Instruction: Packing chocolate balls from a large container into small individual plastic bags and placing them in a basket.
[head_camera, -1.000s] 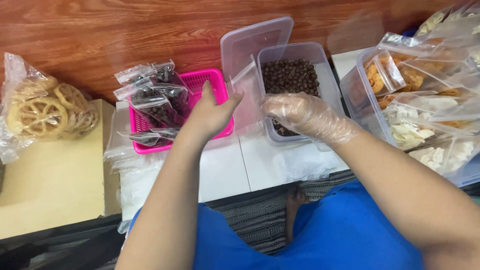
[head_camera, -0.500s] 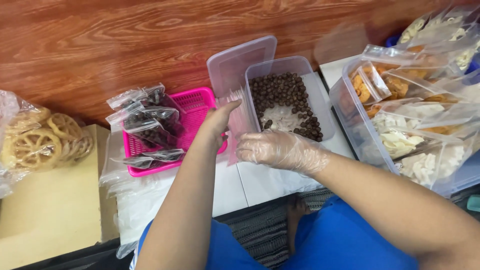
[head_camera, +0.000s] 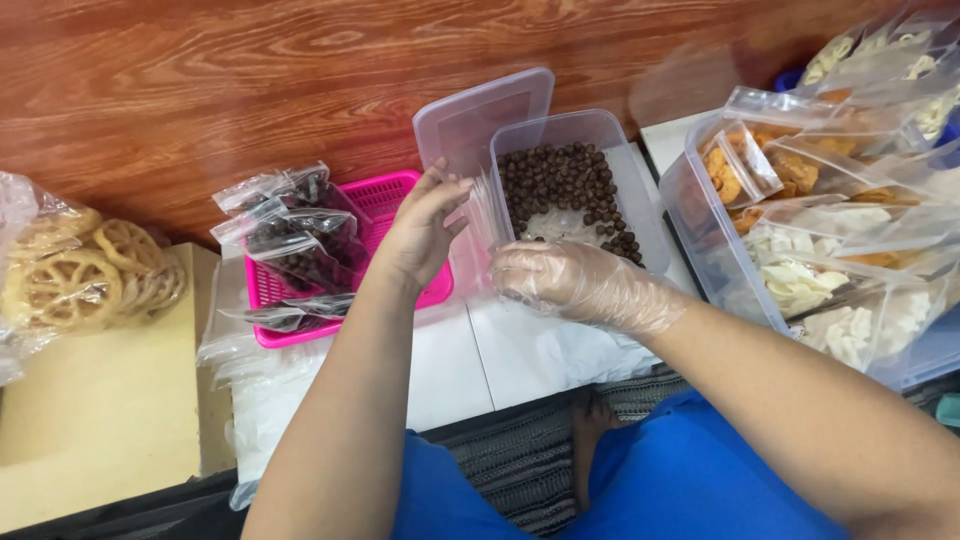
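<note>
My bare left hand (head_camera: 420, 232) pinches the top of a small clear plastic bag (head_camera: 476, 232) held upright beside a clear tub (head_camera: 640, 190). That tub holds several small brown chocolate balls (head_camera: 562, 177). My right hand (head_camera: 566, 282), in a thin clear glove, grips the lower side of the same bag, just in front of the tub. A pink basket (head_camera: 400, 197) left of my hands holds filled bags of brown balls (head_camera: 296, 232). The tub's lid (head_camera: 478, 115) leans behind it.
A large clear bin (head_camera: 712, 256) at right holds bags of orange and white snacks. A bag of ring-shaped fried snacks (head_camera: 75, 278) lies at far left on a low tan board (head_camera: 100, 420). Empty plastic bags (head_camera: 270, 390) are stacked on the white surface (head_camera: 450, 370). Red-brown wooden floor lies beyond.
Both hands have come down and closer to me with the clear bag. The view has shifted, so the tub of brown balls now shows more fully.
</note>
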